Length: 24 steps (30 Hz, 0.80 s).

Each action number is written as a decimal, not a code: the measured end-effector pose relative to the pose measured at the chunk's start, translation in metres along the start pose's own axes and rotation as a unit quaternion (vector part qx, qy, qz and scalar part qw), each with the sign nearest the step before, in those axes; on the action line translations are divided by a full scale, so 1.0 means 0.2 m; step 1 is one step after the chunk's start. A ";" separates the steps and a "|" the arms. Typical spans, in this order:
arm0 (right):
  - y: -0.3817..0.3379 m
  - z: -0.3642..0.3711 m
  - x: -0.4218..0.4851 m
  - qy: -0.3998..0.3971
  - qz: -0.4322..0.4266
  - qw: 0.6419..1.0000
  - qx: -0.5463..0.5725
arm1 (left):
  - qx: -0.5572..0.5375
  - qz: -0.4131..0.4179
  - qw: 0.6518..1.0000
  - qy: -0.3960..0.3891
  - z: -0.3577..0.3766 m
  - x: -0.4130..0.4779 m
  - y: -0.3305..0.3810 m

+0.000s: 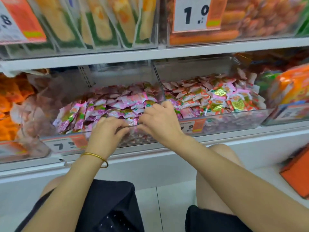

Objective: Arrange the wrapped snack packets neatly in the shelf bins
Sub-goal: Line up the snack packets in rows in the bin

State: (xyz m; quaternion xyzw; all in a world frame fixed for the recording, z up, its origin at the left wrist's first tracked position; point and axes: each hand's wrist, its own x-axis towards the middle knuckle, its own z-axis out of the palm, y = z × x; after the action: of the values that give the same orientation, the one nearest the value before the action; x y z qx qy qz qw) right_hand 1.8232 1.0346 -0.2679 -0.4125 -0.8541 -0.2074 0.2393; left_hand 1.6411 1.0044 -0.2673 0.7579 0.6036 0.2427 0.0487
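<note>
Both hands are down at the front of the lower shelf, nearly touching each other. The person is crouched in front of it with bare knees up and black shorts (108, 206) on.

So the left hand (107, 131), with a thin gold bangle (96, 156) on its wrist, has its fingers curled over the front rim of the left clear plastic bin (143, 139). The right hand (160, 123) sits just beside it at the same rim, fingers curled in toward the left one and thumb up near the clear divider wall (158, 81). Both sets of fingertips are in among the packets, but honestly I can't tell whether either hand is actually pinching a packet or just touching the pile.

That left bin is heaped with small pink foil-wrapped snack packets (117, 104), all jumbled, some standing on edge at the left end. The right clear plastic bin (234, 121) next door holds pink, white and red packets with gold labels (217, 97), also in a loose pile. Each bin has an orange and white price tag on its front, one reading 7.9 (65, 144), the other partly behind the right wrist (192, 127).

Up on the next shelf there are long yellow and green packs (100, 22) standing in a row, and a big 1.0 price card (192, 14) in front of orange sausage-shaped snacks (234, 17). Far left of the lower shelf is a blurry heap of orange packets (8, 106). An orange box (297, 173) sits low down on the right.
</note>
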 end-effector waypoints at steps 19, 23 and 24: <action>-0.05 0.03 0.06 0.097 -0.017 0.978 0.186 | -0.041 0.003 0.996 0.081 -0.05 -0.05 0.03; -0.06 0.01 -0.02 0.092 -0.035 0.975 0.199 | -0.038 0.027 0.996 0.072 -0.04 -0.11 0.05; -0.07 0.01 -0.05 0.076 -0.039 0.975 0.203 | -0.038 0.033 0.997 0.065 -0.03 -0.14 0.05</action>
State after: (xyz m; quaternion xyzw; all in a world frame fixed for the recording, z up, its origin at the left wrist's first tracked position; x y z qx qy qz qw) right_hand 1.8172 1.0226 -0.2775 -0.3044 -0.8732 -0.0698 0.3742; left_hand 1.6431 0.9744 -0.2672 0.7580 0.5702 0.3152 0.0300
